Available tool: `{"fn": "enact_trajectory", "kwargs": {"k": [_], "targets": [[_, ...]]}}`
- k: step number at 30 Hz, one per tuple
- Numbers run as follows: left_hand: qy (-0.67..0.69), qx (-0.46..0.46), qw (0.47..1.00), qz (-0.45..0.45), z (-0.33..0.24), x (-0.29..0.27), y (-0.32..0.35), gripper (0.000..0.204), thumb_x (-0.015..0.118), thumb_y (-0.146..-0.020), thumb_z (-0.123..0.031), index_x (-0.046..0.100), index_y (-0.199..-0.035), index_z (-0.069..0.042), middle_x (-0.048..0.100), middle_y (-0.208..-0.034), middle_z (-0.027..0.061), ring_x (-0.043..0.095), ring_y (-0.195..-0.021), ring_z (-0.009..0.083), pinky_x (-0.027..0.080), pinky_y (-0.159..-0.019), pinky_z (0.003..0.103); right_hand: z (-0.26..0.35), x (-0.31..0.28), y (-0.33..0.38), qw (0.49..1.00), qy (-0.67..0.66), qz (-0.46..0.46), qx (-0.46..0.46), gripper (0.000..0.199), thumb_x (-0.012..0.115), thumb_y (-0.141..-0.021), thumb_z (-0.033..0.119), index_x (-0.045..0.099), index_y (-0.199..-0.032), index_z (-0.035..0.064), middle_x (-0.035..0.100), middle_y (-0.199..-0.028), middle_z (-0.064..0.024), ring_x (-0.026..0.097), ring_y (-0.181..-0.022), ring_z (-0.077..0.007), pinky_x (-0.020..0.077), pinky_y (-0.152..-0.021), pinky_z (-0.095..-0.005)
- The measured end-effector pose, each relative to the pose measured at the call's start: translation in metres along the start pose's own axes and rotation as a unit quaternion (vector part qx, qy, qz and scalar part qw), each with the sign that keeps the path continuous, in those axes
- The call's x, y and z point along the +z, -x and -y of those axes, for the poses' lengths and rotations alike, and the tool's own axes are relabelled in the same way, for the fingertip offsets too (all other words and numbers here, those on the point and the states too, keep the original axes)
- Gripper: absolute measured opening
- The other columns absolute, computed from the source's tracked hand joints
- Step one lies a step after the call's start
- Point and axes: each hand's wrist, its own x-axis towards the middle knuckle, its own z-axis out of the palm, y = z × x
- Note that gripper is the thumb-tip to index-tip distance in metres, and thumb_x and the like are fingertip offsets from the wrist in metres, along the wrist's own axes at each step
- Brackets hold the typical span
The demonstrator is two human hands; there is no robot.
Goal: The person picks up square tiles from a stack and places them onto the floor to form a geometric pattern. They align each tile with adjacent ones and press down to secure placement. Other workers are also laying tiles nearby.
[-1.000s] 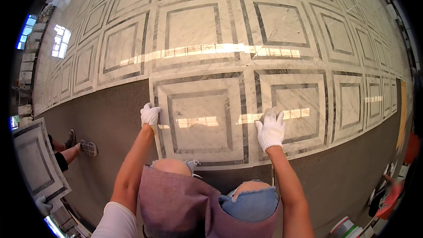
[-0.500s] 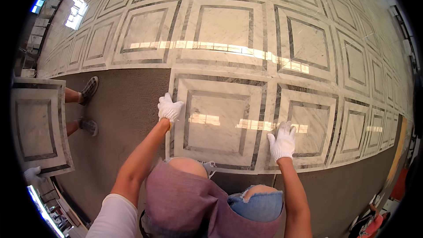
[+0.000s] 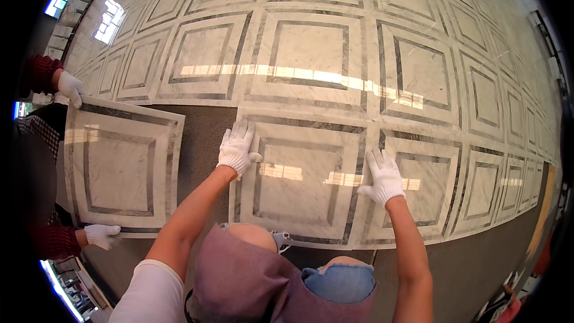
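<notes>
A square white marble tile (image 3: 299,173) with a grey inlaid frame lies in front of my knees, its far and right edges against laid tiles. My left hand (image 3: 237,148), in a white knit glove, rests flat on its left border with the fingers stretched. Gloved too, my right hand (image 3: 383,177) lies with spread fingers on the neighbouring tile (image 3: 426,170) to the right, close to the joint. Neither hand grips anything. At the left, a co-worker's two gloved hands hold another framed tile (image 3: 121,167) at its far and near edges.
Rows of polished tiles (image 3: 311,48) with window reflections stretch away ahead. Grey rough bedding (image 3: 207,137) shows between the co-worker's tile and mine, and along the near edge. A yellowish strip (image 3: 541,209) runs at the right; stacked blocks (image 3: 58,42) line the far left.
The co-worker's tile has moved right over the bedding, and that person's hands and sleeves have come into view. My left hand has shifted from the tile's left edge onto its surface.
</notes>
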Motion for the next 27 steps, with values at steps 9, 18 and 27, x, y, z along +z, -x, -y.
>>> {"fn": "enact_trajectory", "kwargs": {"k": [9,18,27], "targets": [[0.009,-0.007,0.997,0.083,-0.008,-0.020,-0.018,0.100,0.082,-0.063,-0.040,0.034,-0.143,-0.002,0.031,-0.150,0.0223,0.028,-0.140,0.0376,0.030,-0.112,0.045,0.029,0.023,-0.042,0.995,0.024,-0.026,0.094,0.092,0.076,-0.069,0.051,0.045,-0.137,-0.0028,0.044,-0.143,-0.0192,0.035,-0.136,-0.0366,0.0277,-0.113,-0.0436],[0.009,-0.014,0.996,0.087,-0.008,-0.016,-0.023,0.101,0.085,-0.058,-0.036,0.036,-0.140,-0.002,0.031,-0.148,0.0233,0.028,-0.139,0.0386,0.034,-0.109,0.044,0.030,0.029,-0.051,0.993,0.054,-0.020,0.104,0.101,0.081,-0.060,0.050,0.043,-0.136,-0.0042,0.045,-0.142,-0.0215,0.037,-0.134,-0.0388,0.0305,-0.112,-0.0442],[0.019,0.002,0.996,0.093,-0.008,-0.026,-0.033,0.111,0.088,-0.052,-0.038,0.034,-0.141,0.000,0.032,-0.147,0.0247,0.029,-0.137,0.0405,0.036,-0.107,0.045,0.033,0.014,-0.065,0.990,0.086,0.005,0.109,0.109,0.084,-0.052,0.053,0.044,-0.135,-0.0036,0.047,-0.138,-0.0200,0.038,-0.133,-0.0367,0.0324,-0.110,-0.0424]]}}
